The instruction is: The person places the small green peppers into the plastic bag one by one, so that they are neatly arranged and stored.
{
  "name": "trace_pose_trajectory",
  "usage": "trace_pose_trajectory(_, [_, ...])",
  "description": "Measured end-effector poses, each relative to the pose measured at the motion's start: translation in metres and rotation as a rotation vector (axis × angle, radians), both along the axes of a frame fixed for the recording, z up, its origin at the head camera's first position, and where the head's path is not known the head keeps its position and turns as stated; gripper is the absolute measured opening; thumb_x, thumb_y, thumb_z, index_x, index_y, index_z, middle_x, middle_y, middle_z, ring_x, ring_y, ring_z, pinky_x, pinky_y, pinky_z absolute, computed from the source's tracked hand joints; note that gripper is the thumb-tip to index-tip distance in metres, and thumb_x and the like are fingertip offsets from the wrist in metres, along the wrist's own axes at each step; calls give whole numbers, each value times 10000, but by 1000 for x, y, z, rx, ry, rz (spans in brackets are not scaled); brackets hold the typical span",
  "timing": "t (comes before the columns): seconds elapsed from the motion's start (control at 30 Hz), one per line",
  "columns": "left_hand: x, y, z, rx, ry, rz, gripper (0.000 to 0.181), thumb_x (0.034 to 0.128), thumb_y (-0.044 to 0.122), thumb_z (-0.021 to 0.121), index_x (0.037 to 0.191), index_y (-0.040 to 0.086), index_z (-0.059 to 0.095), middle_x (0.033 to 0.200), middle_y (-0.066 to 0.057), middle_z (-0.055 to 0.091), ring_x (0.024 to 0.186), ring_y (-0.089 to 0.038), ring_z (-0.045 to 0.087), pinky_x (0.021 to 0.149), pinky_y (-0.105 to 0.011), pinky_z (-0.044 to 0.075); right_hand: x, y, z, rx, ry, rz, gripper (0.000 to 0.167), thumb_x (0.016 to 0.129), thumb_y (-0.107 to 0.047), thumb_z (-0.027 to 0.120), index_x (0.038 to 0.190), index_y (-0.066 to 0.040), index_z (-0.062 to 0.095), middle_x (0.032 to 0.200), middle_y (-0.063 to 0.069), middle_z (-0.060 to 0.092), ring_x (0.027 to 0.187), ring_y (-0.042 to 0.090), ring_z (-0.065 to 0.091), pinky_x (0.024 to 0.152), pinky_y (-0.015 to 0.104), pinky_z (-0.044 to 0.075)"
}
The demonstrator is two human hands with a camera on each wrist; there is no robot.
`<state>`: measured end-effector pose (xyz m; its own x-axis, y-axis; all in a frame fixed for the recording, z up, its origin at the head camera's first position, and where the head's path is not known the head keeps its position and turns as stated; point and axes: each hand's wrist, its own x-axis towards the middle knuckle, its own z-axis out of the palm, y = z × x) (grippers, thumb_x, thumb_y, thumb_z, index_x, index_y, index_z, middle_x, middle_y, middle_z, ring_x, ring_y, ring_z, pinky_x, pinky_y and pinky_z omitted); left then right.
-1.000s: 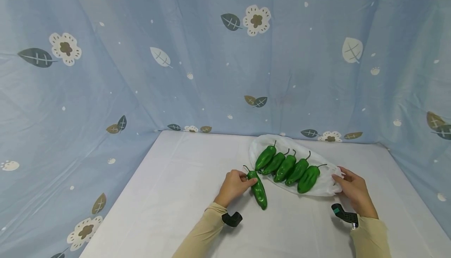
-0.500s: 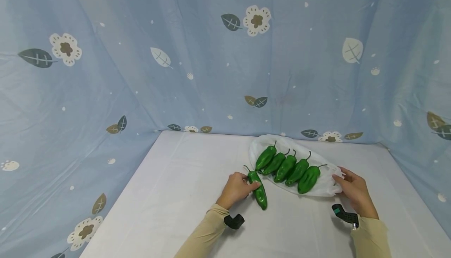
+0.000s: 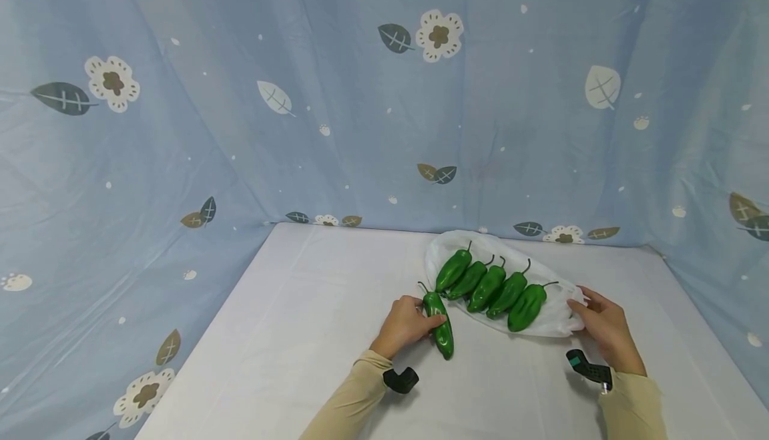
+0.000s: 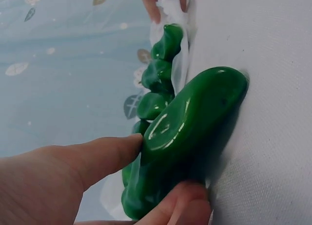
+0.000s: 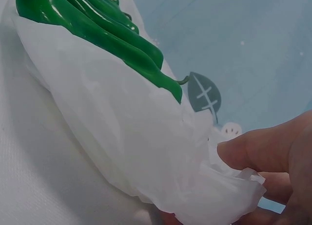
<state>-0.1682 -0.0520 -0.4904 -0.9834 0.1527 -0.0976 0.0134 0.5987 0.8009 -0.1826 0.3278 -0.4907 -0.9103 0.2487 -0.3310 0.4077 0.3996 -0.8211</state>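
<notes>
My left hand [image 3: 408, 325] pinches a long green pepper [image 3: 442, 338], thumb on one side and fingers on the other. The left wrist view shows this pepper [image 4: 195, 113] large and glossy, lying against the white table cloth. Several more green peppers [image 3: 488, 288] lie side by side in a slanting row on a thin white plastic bag [image 3: 555, 316]. At the bag's right end, my right hand [image 3: 603, 323] grips the crumpled edge. In the right wrist view the thumb is above the bag [image 5: 122, 132] and the other fingers are partly hidden behind it.
The white table [image 3: 288, 333] ends at a blue curtain [image 3: 360, 126] printed with leaves and flowers, which also hangs at both sides. A black wrist device [image 3: 400, 380] sits by the left sleeve, another black device [image 3: 591, 368] by the right.
My left hand has shifted slightly right along the loose pepper, its thumb now farther down the pepper. The pepper's tip has moved slightly left. The right hand and the bag look nearly unchanged.
</notes>
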Motion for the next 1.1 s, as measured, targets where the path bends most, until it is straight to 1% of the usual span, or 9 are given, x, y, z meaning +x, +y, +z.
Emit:
trace_pose_trajectory(0.17, [-1, -1, -2, 23, -10, -12, 402, 867, 319, 823, 1054, -27, 742, 542, 8, 662, 468, -44, 541, 477, -197, 379, 1, 0, 2, 11, 0, 4, 693, 1077, -337, 489, 1631, -10, 230, 1611, 381, 244, 1337, 438, 441, 662, 115, 460])
trace_pose_trajectory(0.43, [-1, -3, -2, 48, -37, -7, 409, 868, 281, 820, 1112, -37, 737, 579, -54, 693, 473, -65, 565, 502, -201, 403, 1, 0, 2, 15, -12, 7, 693, 1080, -340, 484, 1633, -13, 224, 1624, 384, 226, 1372, 447, 418, 699, 135, 465])
trace_pose_trajectory(0.6, [0, -5, 0, 56, -51, -8, 401, 877, 272, 811, 1136, -26, 739, 569, 1, 663, 484, -88, 590, 504, -207, 416, 1, -1, 2, 14, -6, 0, 689, 1079, -337, 484, 1629, -6, 236, 1606, 371, 247, 1320, 430, 440, 672, 124, 458])
trace_pose_trajectory(0.77, [-1, -8, -2, 58, -57, -9, 403, 881, 265, 799, 1156, -22, 729, 575, 47, 640, 485, -70, 568, 520, -203, 421, 2, -1, 1, 7, 5, 2, 687, 1077, -329, 483, 1625, 4, 238, 1592, 366, 266, 1287, 415, 453, 645, 107, 451])
trace_pose_trajectory(1.0, [-1, -15, -2, 71, -55, -10, 618, 881, 261, 797, 1352, -100, 622, 642, 24, 687, 523, -66, 594, 562, -208, 458, 3, -1, 0, 21, 21, 7, 689, 1075, -332, 480, 1621, 16, 245, 1532, 342, 310, 1197, 368, 470, 647, 150, 494])
trace_pose_trajectory(1.1, [-1, -18, -2, 77, -58, -4, 646, 882, 267, 796, 1370, -109, 602, 676, 12, 712, 532, -68, 609, 570, -209, 469, 3, 0, 0, 22, 23, 8, 693, 1076, -342, 478, 1621, 16, 244, 1544, 345, 302, 1208, 372, 465, 648, 145, 488])
